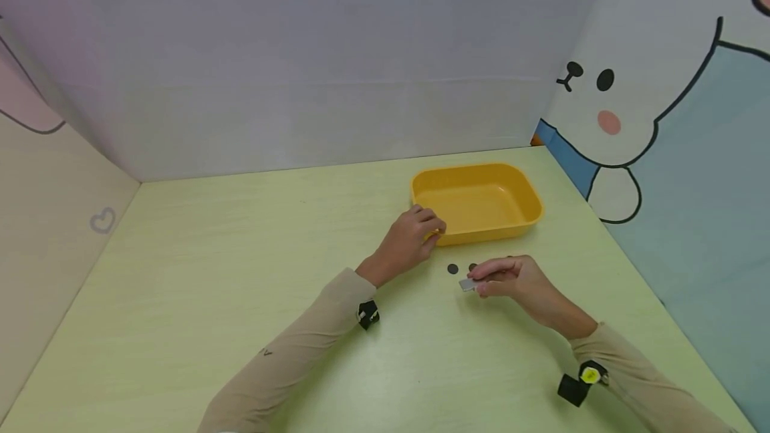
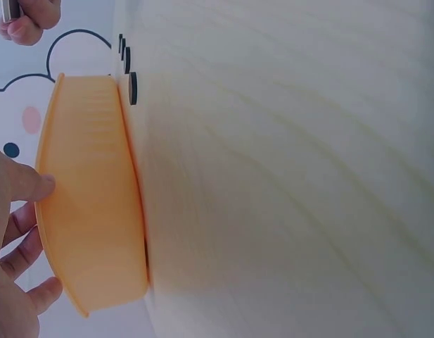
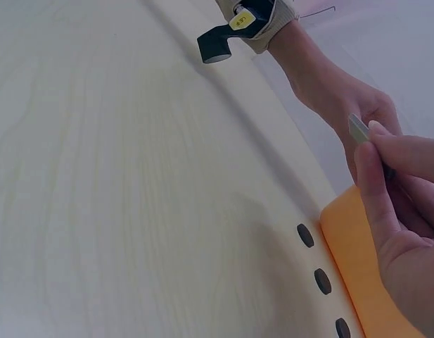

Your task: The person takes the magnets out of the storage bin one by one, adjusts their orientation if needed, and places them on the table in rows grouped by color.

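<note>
The yellow plastic tray (image 1: 481, 202) sits on the table with nothing in it. My left hand (image 1: 404, 242) grips its rim at the near left corner; the left wrist view shows thumb and fingertips (image 2: 44, 292) at the rim. Just in front of the tray, my right hand (image 1: 522, 284) pinches a small, flat, silver-grey rectangular piece (image 1: 466, 284) between thumb and fingers, above the table. Its exact kind cannot be told. Several small dark discs (image 3: 305, 235) lie in a row along the tray's near side, partly hidden by the right hand in the head view.
The pale green wood-grain table (image 1: 240, 252) extends to the left and toward me. A white cloth wall (image 1: 301, 72) rises behind it. Printed cartoon panels (image 1: 662, 119) stand at the sides. Each forearm wears a black wrist camera (image 1: 368, 315).
</note>
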Tool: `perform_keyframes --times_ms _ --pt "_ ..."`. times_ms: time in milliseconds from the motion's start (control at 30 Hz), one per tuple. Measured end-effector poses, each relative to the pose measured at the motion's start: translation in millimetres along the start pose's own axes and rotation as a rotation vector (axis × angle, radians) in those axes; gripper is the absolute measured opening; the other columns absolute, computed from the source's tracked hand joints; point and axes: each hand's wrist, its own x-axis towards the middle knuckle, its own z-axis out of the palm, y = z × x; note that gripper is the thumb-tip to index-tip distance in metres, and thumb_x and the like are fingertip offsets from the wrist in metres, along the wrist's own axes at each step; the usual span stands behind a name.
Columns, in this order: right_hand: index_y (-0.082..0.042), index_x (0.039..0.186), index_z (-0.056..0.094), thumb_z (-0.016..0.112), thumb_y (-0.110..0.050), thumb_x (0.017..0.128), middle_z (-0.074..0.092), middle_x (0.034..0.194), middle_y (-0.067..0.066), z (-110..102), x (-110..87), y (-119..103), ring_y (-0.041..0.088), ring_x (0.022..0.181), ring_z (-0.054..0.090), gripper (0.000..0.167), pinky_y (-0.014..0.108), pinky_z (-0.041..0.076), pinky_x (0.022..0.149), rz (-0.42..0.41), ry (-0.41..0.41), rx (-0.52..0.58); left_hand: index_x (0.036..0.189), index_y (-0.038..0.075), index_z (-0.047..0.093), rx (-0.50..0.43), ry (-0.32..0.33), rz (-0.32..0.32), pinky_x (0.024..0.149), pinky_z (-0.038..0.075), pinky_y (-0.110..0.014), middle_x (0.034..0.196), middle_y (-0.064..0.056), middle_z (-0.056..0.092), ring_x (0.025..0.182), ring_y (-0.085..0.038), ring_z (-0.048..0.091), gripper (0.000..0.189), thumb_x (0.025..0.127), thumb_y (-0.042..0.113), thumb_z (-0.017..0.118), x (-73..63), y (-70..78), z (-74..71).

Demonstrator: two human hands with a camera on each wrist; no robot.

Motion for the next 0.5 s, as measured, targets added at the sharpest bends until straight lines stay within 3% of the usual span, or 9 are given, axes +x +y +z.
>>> perform_keyframes --times_ms 333,500 --pt "0.003 0.100 0.069 0.074 -0.008 0.080 0.065 0.108 0.014 3.4 0.4 4.3 0.021 0.089 0.065 0.023 0.032 0.053 0.079 0.034 0.018 -0.048 0.090 0.010 0.070 -0.014 0.030 0.021 0.074 0.044 -0.026 0.092 -0.001 0.065 0.083 -0.017 0.052 0.007 0.084 0.008 0.071 -1.1 0.0 1.1" --pt "0.006 0.103 0.067 0.074 -0.009 0.080 0.067 0.103 0.012 6.4 0.7 6.9 0.021 0.088 0.065 0.028 0.031 0.053 0.079 0.062 0.015 -0.064 0.090 0.010 0.070 -0.010 0.030 0.020 0.074 0.045 -0.026 0.092 -0.001 0.064 0.082 -0.017 0.052 0.006 0.084 0.008 0.070 -2.2 -0.1 1.8"
